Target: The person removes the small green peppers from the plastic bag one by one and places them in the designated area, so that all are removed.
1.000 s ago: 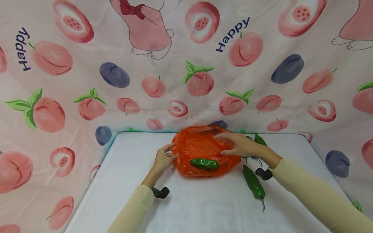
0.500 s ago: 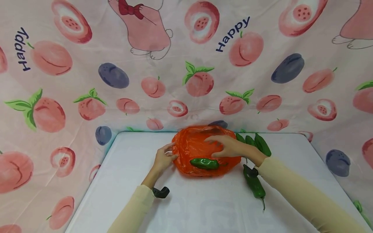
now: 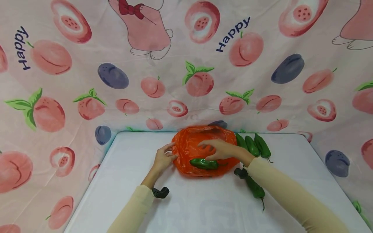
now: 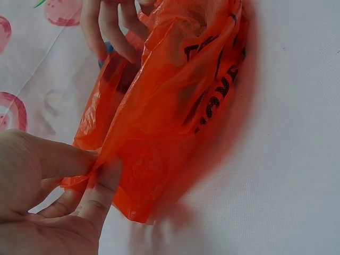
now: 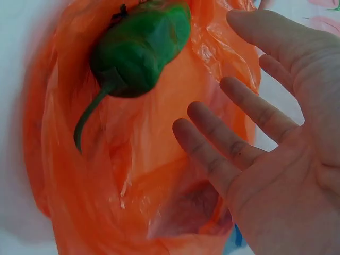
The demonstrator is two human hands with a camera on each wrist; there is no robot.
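An orange-red plastic bag lies spread with its mouth open at the back middle of the table. One green pepper rests inside it near the front, its stem toward the right. My left hand pinches the bag's left edge; in the left wrist view the thumb and fingers grip the thin plastic. Above the bag, beside the pepper, my right hand reaches in with its fingers spread and holding nothing. In the right wrist view the pepper is apart from the fingertips.
Several more green peppers lie to the right of the bag at the back of the white table. Another pepper lies nearer, partly behind the right wrist camera. A fruit-print cloth hangs behind.
My right hand has moved left over the bag, nearer the pepper, and its sleeve has uncovered the peppers at the back right. The left hand has stayed on the bag's edge.
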